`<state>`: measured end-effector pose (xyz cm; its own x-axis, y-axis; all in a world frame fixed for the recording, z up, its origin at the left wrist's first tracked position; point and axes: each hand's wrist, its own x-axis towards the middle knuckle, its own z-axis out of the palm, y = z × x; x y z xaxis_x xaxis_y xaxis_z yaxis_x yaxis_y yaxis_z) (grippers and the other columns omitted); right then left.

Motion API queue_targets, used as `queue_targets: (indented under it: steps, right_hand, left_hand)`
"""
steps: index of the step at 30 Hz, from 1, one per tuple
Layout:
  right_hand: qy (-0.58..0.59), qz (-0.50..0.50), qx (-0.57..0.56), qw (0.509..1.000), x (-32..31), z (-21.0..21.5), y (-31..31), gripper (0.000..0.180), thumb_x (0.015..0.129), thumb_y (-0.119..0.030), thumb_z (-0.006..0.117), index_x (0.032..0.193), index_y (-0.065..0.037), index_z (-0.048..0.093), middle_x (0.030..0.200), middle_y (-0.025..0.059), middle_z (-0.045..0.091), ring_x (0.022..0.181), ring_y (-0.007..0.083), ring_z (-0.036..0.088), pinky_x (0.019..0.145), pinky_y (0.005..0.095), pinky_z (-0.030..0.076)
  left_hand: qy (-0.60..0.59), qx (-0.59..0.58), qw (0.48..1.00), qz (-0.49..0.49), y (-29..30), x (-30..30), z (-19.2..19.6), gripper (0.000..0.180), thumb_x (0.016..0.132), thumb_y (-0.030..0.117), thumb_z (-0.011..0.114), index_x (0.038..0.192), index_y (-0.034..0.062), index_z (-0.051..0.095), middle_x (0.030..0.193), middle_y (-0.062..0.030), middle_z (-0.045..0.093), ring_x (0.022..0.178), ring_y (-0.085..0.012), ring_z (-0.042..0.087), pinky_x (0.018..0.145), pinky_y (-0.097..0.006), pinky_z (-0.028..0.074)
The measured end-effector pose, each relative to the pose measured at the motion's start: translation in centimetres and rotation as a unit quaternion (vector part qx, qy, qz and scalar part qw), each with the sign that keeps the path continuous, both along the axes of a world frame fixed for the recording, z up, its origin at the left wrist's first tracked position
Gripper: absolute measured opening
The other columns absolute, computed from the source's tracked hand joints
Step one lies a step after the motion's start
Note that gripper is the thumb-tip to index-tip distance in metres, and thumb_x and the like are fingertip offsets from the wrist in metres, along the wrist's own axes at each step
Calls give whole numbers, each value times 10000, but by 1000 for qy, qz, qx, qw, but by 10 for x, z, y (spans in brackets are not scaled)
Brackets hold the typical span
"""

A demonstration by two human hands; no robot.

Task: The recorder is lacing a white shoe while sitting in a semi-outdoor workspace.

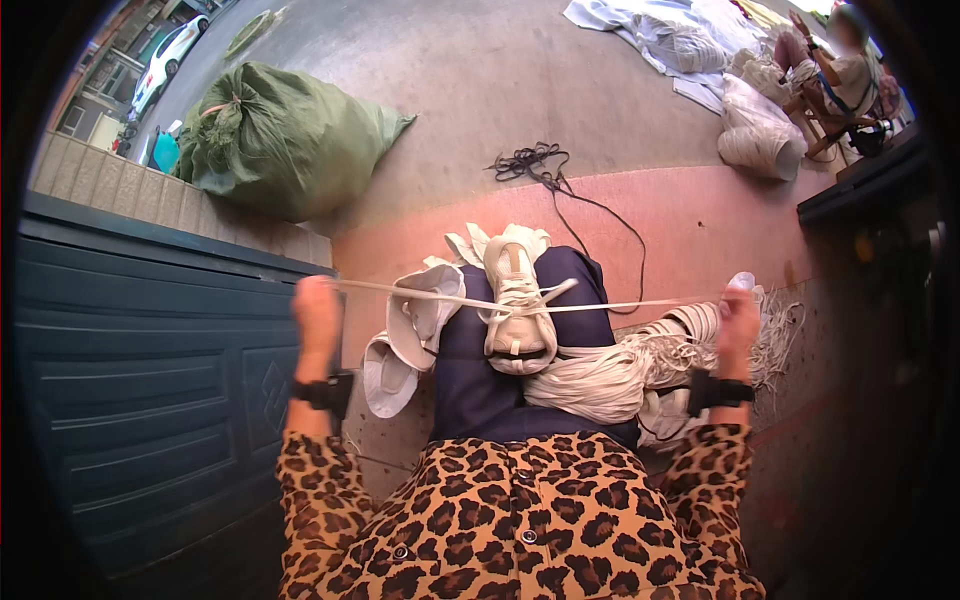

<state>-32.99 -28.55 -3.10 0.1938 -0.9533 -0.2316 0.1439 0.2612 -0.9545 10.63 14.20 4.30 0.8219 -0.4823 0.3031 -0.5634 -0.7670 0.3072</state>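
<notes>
On my lap rests a cream shoe upper (517,275), its toe end pointing away from me. A pale shoelace (600,306) runs through its eyelets and is pulled out taut to both sides, with a loop standing up at the right of the laced part. Far out at the left, my left hand (317,315) is closed on one end of the lace. My right hand (738,315), out at the right, grips the other end. A thick bundle of cream laces (590,380) lies over my right thigh, close below the right hand.
More pale shoe uppers (425,310) hang by my left leg. Dark cord (540,165) lies tangled on the floor ahead. A green sack (285,140) stands ahead left, above a dark blue panelled door (150,390). At far right, a person (845,75) sits near white sacks (757,130).
</notes>
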Motion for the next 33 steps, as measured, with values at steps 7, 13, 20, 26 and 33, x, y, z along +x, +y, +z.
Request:
queue_targets:
  steps: [7,13,20,26,33]
  right_hand:
    - [-218,-103,192,951,-165,-20,-53,248,933,-229,436,996,-19,552,716,-12,488,600,81,467,563,232,437]
    - [-57,-60,102,991,-55,24,-35,106,893,-177,494,803,-126,514,519,-67,300,380,39,246,329,182,177]
    - [159,357,-48,919,87,40,64,165,861,-124,548,981,-37,620,646,-28,528,542,38,483,464,188,413]
    - [204,483,-393,756,140,21,151,95,783,-82,565,812,3,593,791,113,601,799,259,565,714,352,453]
    - [255,426,-476,726,158,11,147,119,781,-125,541,787,-16,590,932,109,582,917,295,513,745,396,421]
  left_hand:
    - [286,-696,613,242,169,66,52,122,906,119,464,952,9,441,919,-131,557,768,-218,566,688,-317,477]
    - [330,-656,676,61,138,81,129,102,899,99,488,960,17,482,676,-15,429,523,-79,366,485,-232,354]
    - [458,-267,842,98,-17,-12,49,128,882,234,528,953,135,565,604,79,408,447,-5,317,352,-172,243]
    - [727,-197,655,-60,-84,-116,-24,207,864,109,536,1033,-9,559,752,10,550,637,-46,515,576,-180,442]
    - [501,-117,851,-107,-97,-127,-54,155,826,97,546,903,-20,611,730,-21,596,661,-96,553,595,-224,436]
